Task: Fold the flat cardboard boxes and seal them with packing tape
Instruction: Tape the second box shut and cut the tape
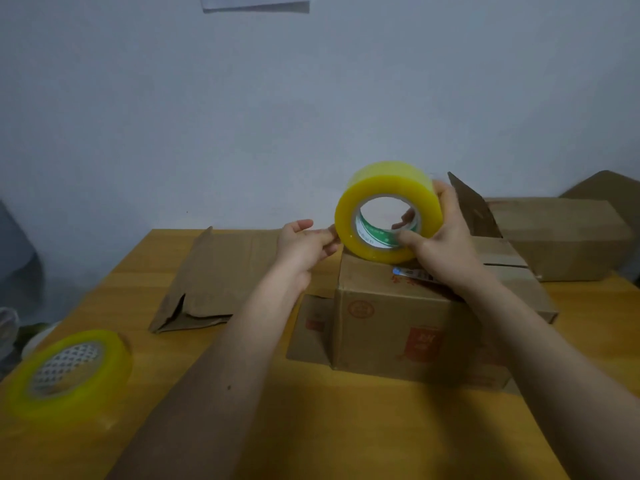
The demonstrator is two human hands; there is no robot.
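Note:
A big yellow roll of packing tape (384,183) stands on edge on top of a folded cardboard box (388,327) in the middle of the table. My right hand (446,244) grips the roll, thumb in its core and fingers round the far side. My left hand (304,242) pinches at the roll's left rim with its fingertips; whether a tape end is between them I cannot tell. One flap (471,206) of the box stands up behind my right hand. A flat, unfolded box (211,275) lies to the left.
A second yellow tape roll (69,372) lies flat near the table's left front corner. Another closed cardboard box (564,237) sits at the back right against the wall. The wooden table (346,427) has bare surface in front of the box.

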